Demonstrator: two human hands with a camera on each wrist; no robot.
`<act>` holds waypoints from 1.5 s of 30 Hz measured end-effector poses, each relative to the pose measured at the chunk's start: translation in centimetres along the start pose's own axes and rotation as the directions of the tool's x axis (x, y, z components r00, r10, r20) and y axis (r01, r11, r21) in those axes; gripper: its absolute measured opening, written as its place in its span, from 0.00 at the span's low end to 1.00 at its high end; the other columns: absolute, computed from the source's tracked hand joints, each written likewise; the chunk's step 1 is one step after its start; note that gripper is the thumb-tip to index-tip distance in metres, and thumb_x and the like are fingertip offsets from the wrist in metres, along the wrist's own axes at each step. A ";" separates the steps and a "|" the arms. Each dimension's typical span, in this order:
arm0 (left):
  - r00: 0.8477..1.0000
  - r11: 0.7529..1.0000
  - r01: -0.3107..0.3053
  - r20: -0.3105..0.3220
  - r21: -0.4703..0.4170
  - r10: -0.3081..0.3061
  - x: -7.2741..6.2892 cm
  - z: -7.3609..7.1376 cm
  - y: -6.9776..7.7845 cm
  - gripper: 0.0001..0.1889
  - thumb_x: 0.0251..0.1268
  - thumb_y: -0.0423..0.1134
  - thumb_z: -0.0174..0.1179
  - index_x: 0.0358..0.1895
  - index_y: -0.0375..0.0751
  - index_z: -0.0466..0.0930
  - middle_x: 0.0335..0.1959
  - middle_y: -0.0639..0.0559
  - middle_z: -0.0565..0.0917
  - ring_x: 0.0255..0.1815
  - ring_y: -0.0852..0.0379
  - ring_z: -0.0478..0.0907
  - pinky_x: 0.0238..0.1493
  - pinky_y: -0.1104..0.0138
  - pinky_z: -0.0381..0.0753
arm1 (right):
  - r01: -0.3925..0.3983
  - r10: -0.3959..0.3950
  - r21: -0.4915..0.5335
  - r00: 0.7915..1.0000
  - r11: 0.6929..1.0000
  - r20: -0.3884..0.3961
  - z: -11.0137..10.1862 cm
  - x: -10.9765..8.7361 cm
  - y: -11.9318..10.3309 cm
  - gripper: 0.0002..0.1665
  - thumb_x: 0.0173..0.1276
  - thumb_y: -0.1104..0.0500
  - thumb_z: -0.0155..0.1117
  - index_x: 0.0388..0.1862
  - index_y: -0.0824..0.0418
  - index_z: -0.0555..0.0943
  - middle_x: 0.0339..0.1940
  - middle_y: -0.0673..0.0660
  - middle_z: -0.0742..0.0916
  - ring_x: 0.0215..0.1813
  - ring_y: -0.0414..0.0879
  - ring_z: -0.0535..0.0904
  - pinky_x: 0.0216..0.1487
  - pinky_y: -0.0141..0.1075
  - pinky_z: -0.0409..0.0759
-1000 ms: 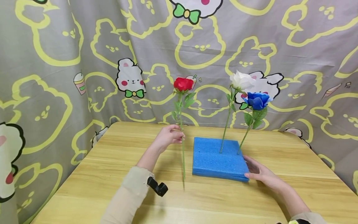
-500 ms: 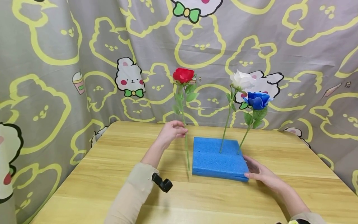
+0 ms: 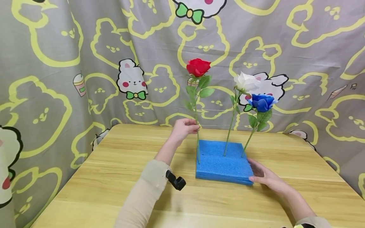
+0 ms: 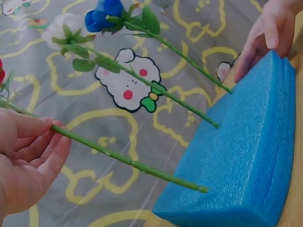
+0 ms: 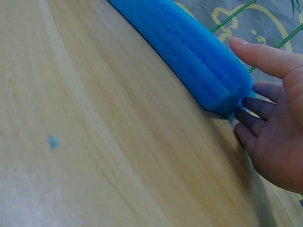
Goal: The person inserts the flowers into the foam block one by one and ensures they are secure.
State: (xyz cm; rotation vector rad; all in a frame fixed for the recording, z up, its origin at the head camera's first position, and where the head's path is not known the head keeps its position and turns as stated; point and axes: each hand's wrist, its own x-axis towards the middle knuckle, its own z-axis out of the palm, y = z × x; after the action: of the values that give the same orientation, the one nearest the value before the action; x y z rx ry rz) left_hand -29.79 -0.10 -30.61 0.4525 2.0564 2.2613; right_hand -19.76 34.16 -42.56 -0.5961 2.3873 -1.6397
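My left hand [image 3: 183,130] pinches the green stem of an artificial red rose [image 3: 198,67] between thumb and fingers, holding it upright. In the left wrist view the bare stem end [image 4: 203,189] is right at the top of a blue foam block [image 4: 236,161], near its left side. A white rose [image 3: 246,81] and a blue rose [image 3: 262,103] stand with their stems in the block, leaning right. At the block's right end, my right hand [image 3: 268,178] rests against the corner, thumb at the front edge and fingers fairly straight along the side.
The block lies on a wooden table [image 3: 99,177], right of the middle. A grey curtain [image 3: 159,38] with yellow cartoon outlines hangs behind it. A tiny blue scrap [image 5: 52,142] lies on the tabletop. A black wrist camera [image 3: 176,180] is on the left sleeve.
My left hand has carried the red rose up and to the right, from beside the block to over its left part. The right hand, the block and the other two roses have stayed put.
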 end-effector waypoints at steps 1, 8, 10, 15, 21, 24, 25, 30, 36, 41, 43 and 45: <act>1.000 1.000 -0.008 -0.009 0.000 0.008 0.1 0.2 0.0 0.11 0.56 0.20 0.58 0.43 0.18 0.75 0.39 0.31 0.81 0.40 0.41 0.81 0.42 0.60 0.82 | 0.004 -0.004 0.007 1.000 1.000 0.004 0.0 0.0 0.0 0.43 0.66 0.66 0.56 0.71 0.74 0.45 0.70 0.77 0.50 0.61 0.25 0.61 0.55 0.18 0.60; 0.997 0.999 -0.036 -0.061 0.038 0.039 0.8 1.1 -0.1 0.13 0.56 0.21 0.59 0.45 0.18 0.76 0.42 0.31 0.81 0.38 0.45 0.82 0.41 0.60 0.82 | 0.011 -0.011 0.016 1.000 1.000 0.017 0.2 0.0 -0.3 0.43 0.66 0.66 0.56 0.71 0.75 0.44 0.70 0.78 0.49 0.60 0.25 0.61 0.55 0.19 0.60; 0.996 0.998 -0.038 -0.073 0.045 0.041 1.0 1.3 -0.2 0.13 0.56 0.22 0.60 0.45 0.19 0.76 0.42 0.31 0.81 0.37 0.47 0.83 0.42 0.59 0.81 | 0.006 -0.006 0.010 1.000 1.000 0.019 0.2 0.0 -0.4 0.42 0.66 0.66 0.56 0.71 0.75 0.44 0.70 0.77 0.50 0.66 0.39 0.60 0.55 0.19 0.61; 0.994 0.997 -0.050 -0.097 0.051 0.055 1.2 1.7 -0.5 0.14 0.56 0.22 0.60 0.46 0.19 0.76 0.42 0.32 0.81 0.38 0.46 0.83 0.44 0.58 0.81 | -0.007 0.007 -0.003 1.000 1.000 0.019 0.3 0.1 -0.5 0.42 0.66 0.66 0.56 0.71 0.74 0.44 0.70 0.76 0.50 0.66 0.69 0.49 0.55 0.20 0.62; 0.994 0.997 -0.058 -0.094 0.050 0.063 1.5 2.0 -0.7 0.15 0.57 0.22 0.59 0.47 0.18 0.75 0.42 0.31 0.81 0.44 0.37 0.79 0.44 0.59 0.80 | -0.009 0.009 -0.011 1.000 1.000 0.018 0.2 0.2 -0.4 0.43 0.66 0.66 0.56 0.71 0.74 0.44 0.70 0.76 0.50 0.66 0.70 0.48 0.55 0.20 0.62; 0.994 0.997 -0.061 -0.083 0.054 0.065 1.5 2.1 -0.8 0.15 0.57 0.22 0.59 0.48 0.18 0.75 0.42 0.31 0.81 0.46 0.36 0.78 0.46 0.57 0.80 | -0.007 0.007 -0.013 1.000 1.000 0.019 0.2 0.2 -0.4 0.43 0.67 0.65 0.56 0.71 0.74 0.44 0.70 0.76 0.51 0.66 0.71 0.48 0.55 0.20 0.62; 0.994 0.996 -0.064 -0.082 0.061 0.069 1.5 2.1 -0.8 0.14 0.57 0.22 0.59 0.47 0.19 0.76 0.42 0.31 0.81 0.45 0.37 0.79 0.45 0.58 0.80 | -0.008 0.008 -0.015 1.000 1.000 0.017 0.2 0.2 -0.4 0.42 0.67 0.65 0.56 0.71 0.74 0.44 0.70 0.76 0.51 0.66 0.71 0.48 0.55 0.20 0.62; 0.994 0.992 -0.078 -0.070 0.096 0.085 1.5 2.1 -0.7 0.13 0.57 0.23 0.59 0.46 0.21 0.77 0.42 0.32 0.82 0.42 0.41 0.81 0.41 0.64 0.82 | -0.010 0.010 -0.016 1.000 1.000 0.009 0.1 0.2 -0.4 0.42 0.67 0.65 0.56 0.71 0.73 0.44 0.70 0.76 0.51 0.66 0.70 0.49 0.54 0.20 0.62; 0.993 0.988 -0.087 -0.065 0.124 0.095 1.4 2.1 -0.8 0.13 0.57 0.24 0.60 0.45 0.21 0.78 0.41 0.32 0.82 0.40 0.43 0.82 0.40 0.65 0.82 | -0.005 0.005 -0.003 1.000 1.000 0.011 0.1 0.1 -0.4 0.43 0.66 0.65 0.56 0.71 0.74 0.44 0.70 0.76 0.51 0.65 0.38 0.61 0.55 0.20 0.61; 0.994 0.989 -0.083 -0.064 0.126 0.092 1.3 2.1 -0.8 0.13 0.57 0.24 0.60 0.45 0.21 0.78 0.42 0.33 0.82 0.39 0.43 0.82 0.41 0.65 0.82 | 0.001 -0.001 0.007 1.000 1.000 0.009 0.0 0.1 -0.2 0.43 0.66 0.66 0.56 0.71 0.74 0.45 0.70 0.76 0.50 0.57 0.22 0.61 0.55 0.19 0.61; 0.994 0.989 -0.082 -0.065 0.125 0.091 1.3 2.1 -0.9 0.13 0.57 0.24 0.60 0.46 0.21 0.78 0.42 0.33 0.82 0.39 0.44 0.82 0.41 0.64 0.81 | 0.002 -0.002 0.007 1.000 1.000 0.006 0.0 0.0 -0.1 0.43 0.66 0.66 0.57 0.71 0.74 0.44 0.70 0.77 0.50 0.57 0.21 0.60 0.55 0.19 0.61; 0.993 0.989 -0.086 -0.066 0.118 0.094 1.3 2.1 -1.0 0.13 0.57 0.24 0.59 0.46 0.21 0.78 0.42 0.33 0.82 0.39 0.43 0.82 0.41 0.63 0.81 | 0.006 -0.006 0.008 1.000 1.000 0.003 0.0 0.0 0.0 0.43 0.65 0.66 0.57 0.71 0.75 0.44 0.69 0.78 0.50 0.57 0.20 0.61 0.55 0.19 0.60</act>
State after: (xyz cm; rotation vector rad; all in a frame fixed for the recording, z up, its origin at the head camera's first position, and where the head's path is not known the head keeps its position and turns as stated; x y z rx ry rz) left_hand -30.63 2.32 -31.20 0.4873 2.2545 2.2471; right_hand -19.74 34.12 -42.53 -0.6052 2.3777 -1.6490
